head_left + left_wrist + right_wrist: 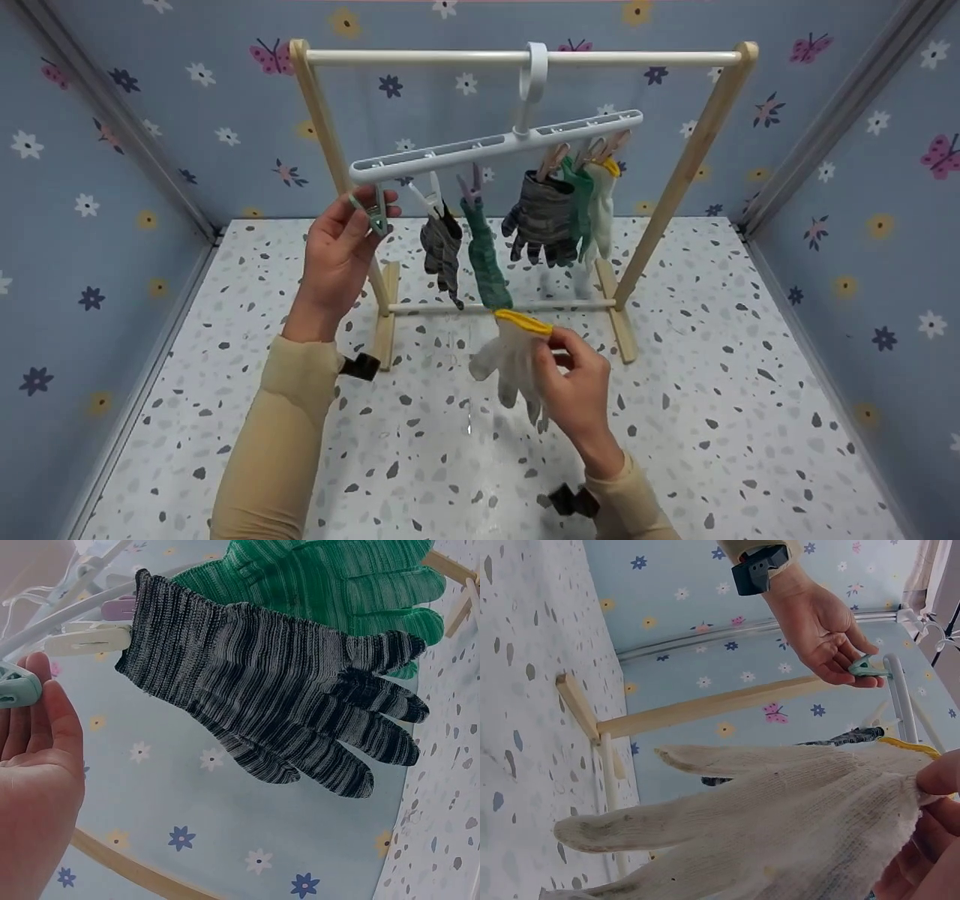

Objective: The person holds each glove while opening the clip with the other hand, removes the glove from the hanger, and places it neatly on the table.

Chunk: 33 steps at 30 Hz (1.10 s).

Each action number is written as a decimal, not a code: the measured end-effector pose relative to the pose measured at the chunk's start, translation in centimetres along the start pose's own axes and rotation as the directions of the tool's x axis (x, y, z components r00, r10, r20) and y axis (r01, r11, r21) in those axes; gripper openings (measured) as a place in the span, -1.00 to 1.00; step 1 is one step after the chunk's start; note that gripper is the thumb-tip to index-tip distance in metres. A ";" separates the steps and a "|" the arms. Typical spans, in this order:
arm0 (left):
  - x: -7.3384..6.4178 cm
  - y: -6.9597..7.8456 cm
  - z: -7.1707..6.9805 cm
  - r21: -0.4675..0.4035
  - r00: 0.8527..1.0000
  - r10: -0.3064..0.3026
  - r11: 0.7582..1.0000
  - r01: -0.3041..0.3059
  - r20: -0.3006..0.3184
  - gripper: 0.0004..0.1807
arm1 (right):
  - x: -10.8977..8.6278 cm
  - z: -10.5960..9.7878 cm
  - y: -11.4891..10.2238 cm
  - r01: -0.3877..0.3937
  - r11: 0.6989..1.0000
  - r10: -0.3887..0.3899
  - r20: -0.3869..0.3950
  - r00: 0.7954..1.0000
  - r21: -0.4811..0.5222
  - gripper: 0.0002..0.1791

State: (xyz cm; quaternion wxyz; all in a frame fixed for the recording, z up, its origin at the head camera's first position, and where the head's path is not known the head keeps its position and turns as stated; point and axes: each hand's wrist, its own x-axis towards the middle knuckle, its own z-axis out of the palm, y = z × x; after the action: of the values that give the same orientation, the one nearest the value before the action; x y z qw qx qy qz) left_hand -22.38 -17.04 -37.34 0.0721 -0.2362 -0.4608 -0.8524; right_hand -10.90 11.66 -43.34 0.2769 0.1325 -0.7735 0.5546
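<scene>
My left hand [341, 251] pinches a mint-green clothespin [377, 214] just under the left end of a white clip hanger [442, 157]. Lower and to the right, my right hand [581, 382] holds a white glove [517, 352] by its yellow cuff, its fingers dangling. In the right wrist view that white glove [765, 817] fills the lower part. Between the hands hang a black-and-grey glove [441, 247] in a white clothespin [427, 196] and a green glove [486, 255] in a purple clothespin [471, 186]. The left wrist view has the black-and-grey glove [277, 690] up close.
The hanger hooks over the top bar [420, 58] of a wooden rack and tilts down to the left. On its right half hang another dark glove [544, 214], a green glove [578, 199] and a white glove [602, 202]. Flowered walls [90, 247] enclose the speckled floor [420, 465].
</scene>
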 end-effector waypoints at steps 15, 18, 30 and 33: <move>0.2 0.2 -0.3 -0.045 1.000 0.003 0.999 -0.003 -0.001 -0.64 | -1.7 -5.9 1.7 -0.185 0.979 0.179 -0.070 0.981 -0.082 -0.88; 0.2 0.2 -0.3 -0.047 1.000 0.003 0.999 -0.003 0.000 -0.63 | -2.0 -7.3 2.5 -0.271 0.958 0.261 -0.099 0.960 -0.100 -0.87; 0.2 0.2 -0.3 -0.055 1.000 -0.002 0.998 0.002 -0.004 -0.64 | -2.8 -12.8 7.2 -0.490 0.870 0.474 -0.179 0.862 -0.058 -0.83; 0.2 0.1 -0.3 -0.053 1.000 -0.011 0.999 0.010 -0.008 -0.63 | -2.7 -13.8 7.9 -0.524 0.851 0.508 -0.192 0.840 -0.041 -0.81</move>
State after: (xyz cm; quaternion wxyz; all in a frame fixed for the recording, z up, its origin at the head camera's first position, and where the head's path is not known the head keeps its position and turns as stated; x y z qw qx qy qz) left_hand -22.58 -17.29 -37.34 0.0631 -0.2322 -0.4388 -0.8658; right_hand -8.91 27.05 -47.91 0.1895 -0.1423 -0.7779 0.5820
